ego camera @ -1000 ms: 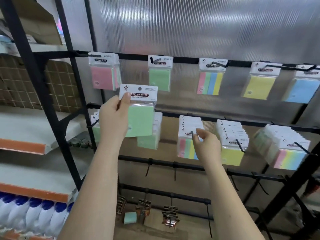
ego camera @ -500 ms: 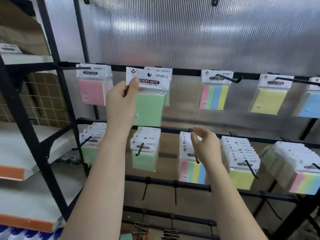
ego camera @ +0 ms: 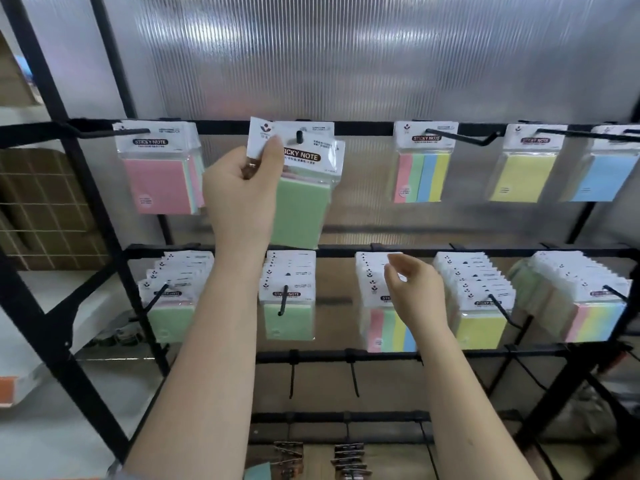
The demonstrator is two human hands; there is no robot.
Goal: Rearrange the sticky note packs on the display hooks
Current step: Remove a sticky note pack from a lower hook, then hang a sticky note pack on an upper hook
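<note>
Now threaded onto upper hook (ego camera: 299, 136): green sticky note pack (ego camera: 302, 206), header pinched by left hand (ego camera: 240, 199). Right hand (ego camera: 414, 299) loosely open before multicolour packs (ego camera: 388, 327) below.

Green sticky note pack (ego camera: 301, 206) hangs tilted, its hole over the top-row hook (ego camera: 299, 137). Header corner pinched.

a shop's stationery display, or its stockroom.
a black metal rack (ego camera: 104, 258) carries rows of hooks (ego camera: 457, 137) hung with many identical retail-packed sticky note packs (ego camera: 479, 299), sorted by colour; at the left edge, plain shelving (ego camera: 20, 386).
</note>
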